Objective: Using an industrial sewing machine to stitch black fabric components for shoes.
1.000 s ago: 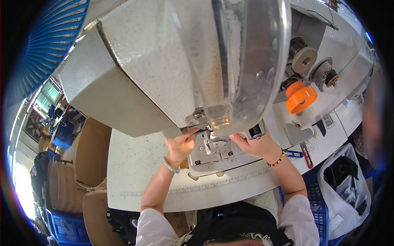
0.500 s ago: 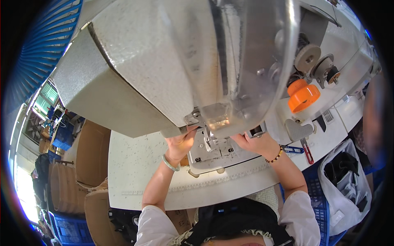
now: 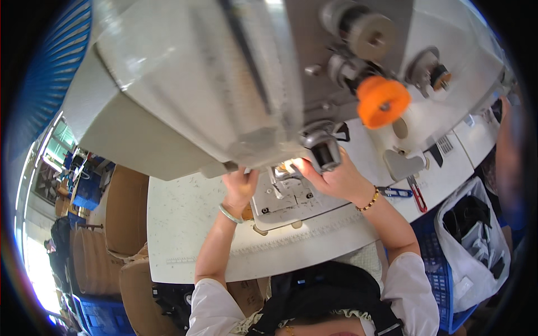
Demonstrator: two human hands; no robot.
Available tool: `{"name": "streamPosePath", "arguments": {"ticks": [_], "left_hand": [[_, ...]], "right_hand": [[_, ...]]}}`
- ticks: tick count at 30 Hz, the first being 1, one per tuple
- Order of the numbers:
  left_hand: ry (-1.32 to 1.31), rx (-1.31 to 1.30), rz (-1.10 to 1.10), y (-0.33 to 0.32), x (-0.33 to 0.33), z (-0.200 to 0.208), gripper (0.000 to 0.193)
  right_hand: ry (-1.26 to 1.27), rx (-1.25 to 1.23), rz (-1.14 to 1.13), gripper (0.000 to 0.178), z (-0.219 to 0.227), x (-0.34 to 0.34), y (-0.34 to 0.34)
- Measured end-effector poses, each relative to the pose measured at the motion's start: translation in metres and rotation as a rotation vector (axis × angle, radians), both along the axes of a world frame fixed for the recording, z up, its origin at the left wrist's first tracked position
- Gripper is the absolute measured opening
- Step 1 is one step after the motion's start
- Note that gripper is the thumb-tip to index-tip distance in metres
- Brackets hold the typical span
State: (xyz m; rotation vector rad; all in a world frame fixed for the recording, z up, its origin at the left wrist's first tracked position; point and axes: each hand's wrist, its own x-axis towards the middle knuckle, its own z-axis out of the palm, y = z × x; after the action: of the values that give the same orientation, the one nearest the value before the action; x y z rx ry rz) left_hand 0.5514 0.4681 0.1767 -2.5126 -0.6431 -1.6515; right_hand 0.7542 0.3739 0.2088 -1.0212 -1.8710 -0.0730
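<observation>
A large pale sewing machine head (image 3: 185, 95) fills the upper view. Beneath it, a small metal foot (image 3: 277, 187) stands over a light base plate (image 3: 286, 204). My left hand (image 3: 240, 187), with a pale bangle at the wrist, is left of the foot; its fingers curl together and the tips are hidden under the machine head. My right hand (image 3: 339, 179), wearing a beaded bracelet, is at the right of the foot. Its thumb points in at the lit needle area, while its other fingers are partly hidden behind a dark metal fitting (image 3: 323, 151).
An orange knob (image 3: 384, 102) juts out at upper right. Blue thread snips (image 3: 394, 192) and a red-handled tool (image 3: 417, 196) lie on the white table (image 3: 196, 235). A white bag (image 3: 471, 246) of dark pieces sits right; cardboard boxes (image 3: 126, 215) stand left.
The view has shifted, so the orange knob and machine parts appear farther left and higher. My right hand has come inward and up toward the needle area; my left hand stays nearly in place.
</observation>
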Motion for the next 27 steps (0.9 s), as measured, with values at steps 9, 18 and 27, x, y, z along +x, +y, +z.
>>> {"name": "streamPosePath", "arguments": {"ticks": [9,18,27], "left_hand": [[-0.568,-0.436,0.080,0.007,-0.050,0.011,0.017],[0.011,-0.869,0.210,-0.078,-0.117,0.103,0.028],[-0.035,-1.481,-0.240,-0.091,-0.070,0.056,0.013]], "right_hand": [[0.000,0.046,-0.280,0.021,-0.037,0.000,-0.088],[-0.442,-0.462,-0.857,0.030,-0.112,0.100,-0.156],[0.063,-0.698,-0.582,0.016,-0.034,0.072,-0.195]]}}
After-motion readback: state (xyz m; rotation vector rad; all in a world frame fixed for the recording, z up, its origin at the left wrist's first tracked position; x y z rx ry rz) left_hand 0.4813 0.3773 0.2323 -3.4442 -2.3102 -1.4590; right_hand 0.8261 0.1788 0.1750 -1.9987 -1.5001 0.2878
